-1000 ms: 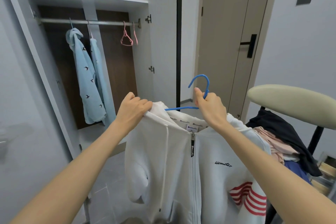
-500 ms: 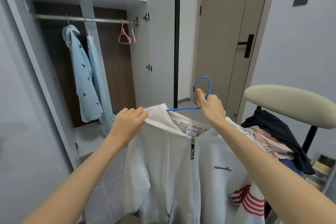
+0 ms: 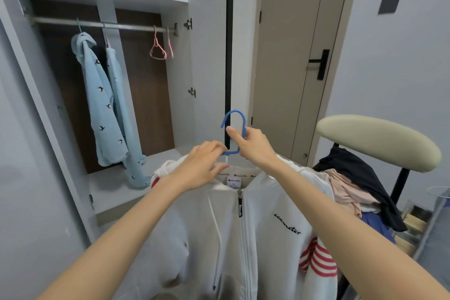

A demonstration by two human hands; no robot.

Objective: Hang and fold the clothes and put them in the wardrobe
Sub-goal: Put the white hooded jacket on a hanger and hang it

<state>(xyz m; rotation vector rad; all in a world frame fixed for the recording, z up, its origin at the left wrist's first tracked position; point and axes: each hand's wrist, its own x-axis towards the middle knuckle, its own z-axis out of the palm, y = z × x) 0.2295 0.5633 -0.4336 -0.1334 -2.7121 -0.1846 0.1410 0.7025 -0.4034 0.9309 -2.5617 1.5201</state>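
Hoodie (image 3: 267, 238) on one blue hanger (image 3: 235, 113), left hand (image 3: 202, 165), right hand (image 3: 253, 147) gripping

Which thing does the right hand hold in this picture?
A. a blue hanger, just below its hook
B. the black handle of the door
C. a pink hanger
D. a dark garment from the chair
A: the right hand is curled round the blue hanger just below its hook, above the collar of the white hoodie.
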